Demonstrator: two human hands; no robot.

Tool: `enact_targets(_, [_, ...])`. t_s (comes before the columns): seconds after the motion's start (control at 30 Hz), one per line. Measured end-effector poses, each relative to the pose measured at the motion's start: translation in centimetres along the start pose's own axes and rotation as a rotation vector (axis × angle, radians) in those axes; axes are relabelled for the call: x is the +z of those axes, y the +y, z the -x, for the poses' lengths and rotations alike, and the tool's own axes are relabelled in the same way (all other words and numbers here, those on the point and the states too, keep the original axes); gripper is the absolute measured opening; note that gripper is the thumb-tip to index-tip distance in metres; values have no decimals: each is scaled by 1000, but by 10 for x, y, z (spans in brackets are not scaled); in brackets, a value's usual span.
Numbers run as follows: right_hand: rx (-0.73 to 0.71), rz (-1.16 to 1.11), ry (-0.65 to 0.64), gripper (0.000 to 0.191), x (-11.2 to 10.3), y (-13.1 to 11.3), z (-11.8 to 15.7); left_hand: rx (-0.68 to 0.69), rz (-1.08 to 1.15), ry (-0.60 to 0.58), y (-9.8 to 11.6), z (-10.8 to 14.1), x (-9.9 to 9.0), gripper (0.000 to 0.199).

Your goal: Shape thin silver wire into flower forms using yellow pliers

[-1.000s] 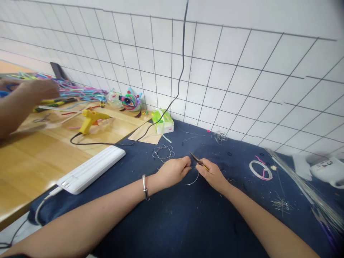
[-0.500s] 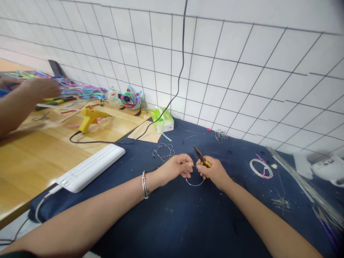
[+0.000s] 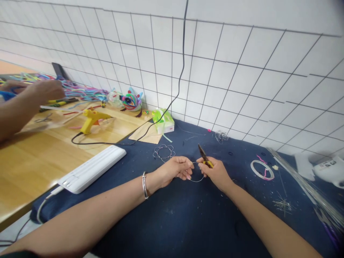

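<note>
My left hand (image 3: 178,168) pinches a thin wire ring (image 3: 197,180) between thumb and fingers. A small pink part of the ring shows beside those fingers. In my right hand (image 3: 213,169) are pliers (image 3: 203,154) with yellow handles, their dark jaws pointing up and left. The right thumb and forefinger also meet at the wire, a short gap from my left hand. Behind my left hand, a flower-shaped wire piece (image 3: 164,152) lies on the dark blue cloth (image 3: 172,222).
Left: white power strip (image 3: 92,169), yellow glue gun (image 3: 91,120), another person's hands (image 3: 47,90) near colourful strips. Behind: green tissue pack (image 3: 163,122), hanging black cable (image 3: 182,68). Right: white wire coil (image 3: 262,170), wire scraps (image 3: 283,205), long wire bundle (image 3: 303,182).
The pliers have tilted slightly within my right hand and their jaws have shifted a little right. The wire between my hands now curves differently. The view has shifted slightly.
</note>
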State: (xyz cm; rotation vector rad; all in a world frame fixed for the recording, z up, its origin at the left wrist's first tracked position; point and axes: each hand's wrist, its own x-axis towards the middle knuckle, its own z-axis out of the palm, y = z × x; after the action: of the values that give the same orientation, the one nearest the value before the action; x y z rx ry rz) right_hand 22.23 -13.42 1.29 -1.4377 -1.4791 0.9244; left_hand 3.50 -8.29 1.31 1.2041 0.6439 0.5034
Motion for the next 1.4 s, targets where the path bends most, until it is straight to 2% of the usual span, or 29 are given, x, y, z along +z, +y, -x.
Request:
enact_targets(0.17, [-52,101,-12,21,1,-3,2,14,-73,67,0,-1,0,21])
enact_targets(0.33, [-85,162,10,20,2,-2,3,-3,-138,52,3,-1,1,28])
enact_targets(0.43, [-83,156,-9,20,2,-2,4,11,-198,60,1,-2,1,26])
enact_targets(0.6, [-86,65,-52,21,2,-6,4,22,-286,96,-1,-5,0,19])
enact_targets(0.83, [-59,-143,125,24,-3,-6,1,71,-300,99,1,-6,-2,24])
enact_targets(1.0, [-75,-257,157,23,-4,-6,-1,84,-303,65,-1,-7,-4,25])
enact_targets(1.4, [-133,-299,145,19,-4,-7,-1,108,-338,20,-4,-8,-3,19])
